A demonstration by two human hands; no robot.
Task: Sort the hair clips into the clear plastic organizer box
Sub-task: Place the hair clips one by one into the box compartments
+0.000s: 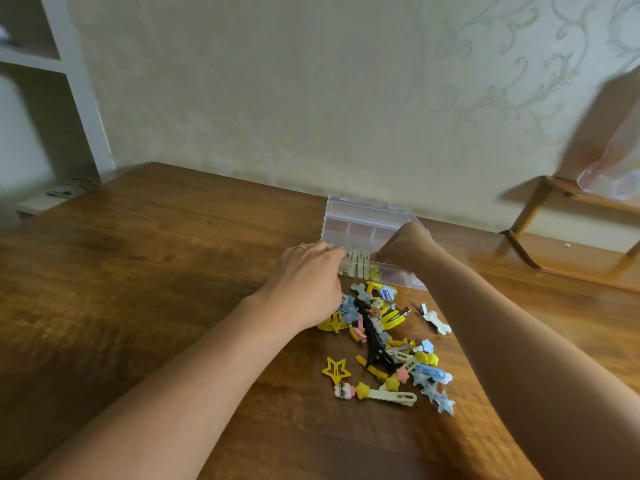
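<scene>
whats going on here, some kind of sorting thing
A person is sorting hair clips into a clear organizer box on a wooden table. Both hands are at the box's near compartment: the left hand and the right hand are at a row of pale clips already inside. A mixed pile of clips lies on the table in front of the box, unsorted.

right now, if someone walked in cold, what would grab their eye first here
The bright jumble of yellow, blue and pink plastic hair clips heaped on the dark brown wooden table stands out first, with a yellow star-shaped clip lying apart at its near left edge. Just beyond the heap, the left hand and right hand meet over the near compartments of the clear plastic organizer box, where pale cream clips are lined up.
</scene>
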